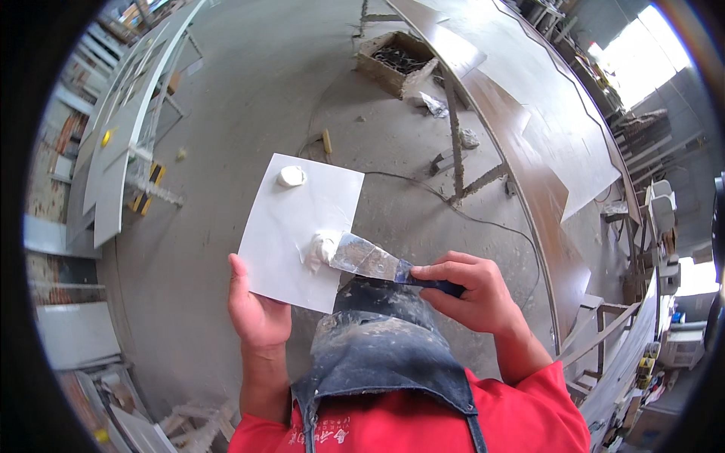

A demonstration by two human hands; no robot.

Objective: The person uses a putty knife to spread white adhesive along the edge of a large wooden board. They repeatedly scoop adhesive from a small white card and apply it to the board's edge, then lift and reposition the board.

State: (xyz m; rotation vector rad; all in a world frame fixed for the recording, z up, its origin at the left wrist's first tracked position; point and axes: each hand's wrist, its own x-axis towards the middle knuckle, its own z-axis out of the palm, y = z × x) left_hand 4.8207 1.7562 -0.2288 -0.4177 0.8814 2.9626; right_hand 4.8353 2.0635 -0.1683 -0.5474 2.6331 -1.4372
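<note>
Since the left hand [259,315] only pinches the white square board [302,226] by its near edge, that board could tip and dump the putty blob [321,247] if the putty knife [370,260], gripped in the right hand [472,294], presses too hard. Open brown box [398,62] sits far off on the concrete floor [249,83]; a dusty apron [381,343] hangs below.

Our left hand [259,315] was raised palm up, thumb pointing up and away from us, forearm rising from below. Our right hand [467,292] was curled closed, knuckles up, forearm coming in from the lower right.
</note>
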